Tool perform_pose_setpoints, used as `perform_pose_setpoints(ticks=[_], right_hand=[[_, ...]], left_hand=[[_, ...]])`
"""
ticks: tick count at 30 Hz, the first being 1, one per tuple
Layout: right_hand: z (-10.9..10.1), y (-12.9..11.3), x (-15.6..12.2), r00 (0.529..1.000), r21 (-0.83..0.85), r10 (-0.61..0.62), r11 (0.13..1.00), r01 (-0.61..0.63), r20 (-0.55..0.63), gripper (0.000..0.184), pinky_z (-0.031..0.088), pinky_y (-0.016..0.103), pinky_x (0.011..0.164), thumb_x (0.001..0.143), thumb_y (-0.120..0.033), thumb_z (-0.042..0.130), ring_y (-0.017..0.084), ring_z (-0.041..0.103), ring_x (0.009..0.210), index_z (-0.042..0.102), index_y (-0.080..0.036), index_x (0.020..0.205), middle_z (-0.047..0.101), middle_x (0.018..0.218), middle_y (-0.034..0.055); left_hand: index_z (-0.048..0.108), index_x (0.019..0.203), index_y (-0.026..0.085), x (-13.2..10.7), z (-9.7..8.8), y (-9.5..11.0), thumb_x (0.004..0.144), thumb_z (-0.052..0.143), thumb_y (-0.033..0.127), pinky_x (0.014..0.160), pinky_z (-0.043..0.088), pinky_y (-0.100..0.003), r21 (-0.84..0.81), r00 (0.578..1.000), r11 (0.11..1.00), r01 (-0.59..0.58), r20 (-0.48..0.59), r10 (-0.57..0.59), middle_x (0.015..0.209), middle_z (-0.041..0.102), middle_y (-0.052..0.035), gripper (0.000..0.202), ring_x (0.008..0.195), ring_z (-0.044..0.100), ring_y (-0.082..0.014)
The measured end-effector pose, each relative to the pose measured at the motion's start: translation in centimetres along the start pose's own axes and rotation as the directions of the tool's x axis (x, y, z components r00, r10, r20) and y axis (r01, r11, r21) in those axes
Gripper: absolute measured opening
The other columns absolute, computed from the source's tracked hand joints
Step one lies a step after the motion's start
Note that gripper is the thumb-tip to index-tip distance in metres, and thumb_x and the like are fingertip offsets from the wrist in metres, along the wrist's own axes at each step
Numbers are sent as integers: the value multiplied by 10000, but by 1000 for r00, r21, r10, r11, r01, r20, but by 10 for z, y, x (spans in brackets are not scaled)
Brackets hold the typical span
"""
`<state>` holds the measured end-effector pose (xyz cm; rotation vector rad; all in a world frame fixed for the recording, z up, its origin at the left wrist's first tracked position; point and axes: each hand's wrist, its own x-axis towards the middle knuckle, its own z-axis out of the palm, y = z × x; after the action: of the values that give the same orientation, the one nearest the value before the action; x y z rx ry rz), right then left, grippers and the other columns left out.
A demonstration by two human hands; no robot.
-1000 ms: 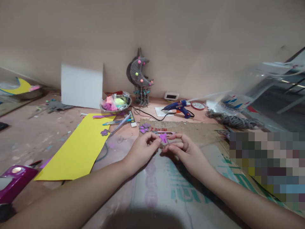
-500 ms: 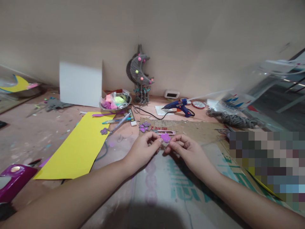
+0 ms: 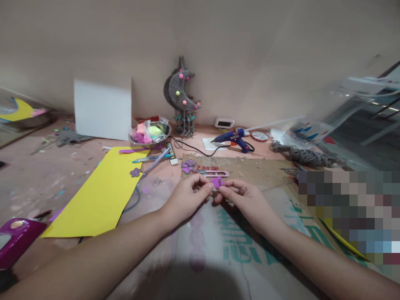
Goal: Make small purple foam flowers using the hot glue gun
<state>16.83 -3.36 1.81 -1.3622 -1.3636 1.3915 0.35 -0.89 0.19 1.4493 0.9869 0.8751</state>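
Note:
Between my two hands I hold a small purple flower cutout [image 3: 218,182] above the table. My left hand [image 3: 195,192] pinches its left edge between thumb and fingers. My right hand [image 3: 240,195] grips its right side, thumb toward me. Just beyond my left hand, several purple flowers [image 3: 188,165] lie on a strip of cardboard [image 3: 253,165]. A pink utility knife [image 3: 215,173] rests near them, right behind the held piece. One more purple flower [image 3: 135,172] lies on the edge of a yellow sheet [image 3: 93,200] to the left.
A blue glue gun [image 3: 233,138] stands at the back beside a bundle of grey cord [image 3: 308,154]. Behind the yellow sheet sits a metal bowl [image 3: 150,143] with colourful clay packets. A grey moon ornament [image 3: 179,91] leans by the wall. A magenta tool [image 3: 20,239] lies at left.
The purple flower has turned and bent between my fingers, its outline now folded rather than flat. My right fingers have shifted closer around it. The view has moved slightly.

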Motion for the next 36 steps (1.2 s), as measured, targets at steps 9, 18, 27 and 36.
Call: perform_pose_setpoints(ticks=[9,18,27,36], right_hand=[[-1,1,-2,999,18,50,999,-50,-14,218,364,219,510,784,-383,593,96,551,535,577,-168,751,675,665,7],[-5,6,-2,996,-71,-74,995,72,-38,200,428,247,567,816,-372,554,130,610,601,551,-181,878,682,675,12],[9,8,-11,981,-87,-189,979,184,-54,103,501,269,638,835,-312,536,139,641,662,546,-210,850,673,705,9],[6,3,-6,983,-88,-119,990,107,-138,138,483,240,559,787,-325,594,134,640,598,564,-190,787,675,646,10]], left_hand=[[570,830,152,-2,-3,-1,822,517,361,558,388,-216,1,999,999,-42,-12,42,678,577,-8,216,596,507,-105],[575,749,166,-2,-7,2,820,501,343,551,384,-216,158,995,986,-62,-68,73,620,567,7,204,580,512,-113],[529,732,146,1,0,-2,783,557,343,547,442,-211,-143,995,987,70,-54,-78,607,579,8,205,549,550,-95],[520,710,133,1,3,1,774,586,333,569,474,-228,-273,993,957,104,-34,-117,602,609,-8,220,543,574,-92]])
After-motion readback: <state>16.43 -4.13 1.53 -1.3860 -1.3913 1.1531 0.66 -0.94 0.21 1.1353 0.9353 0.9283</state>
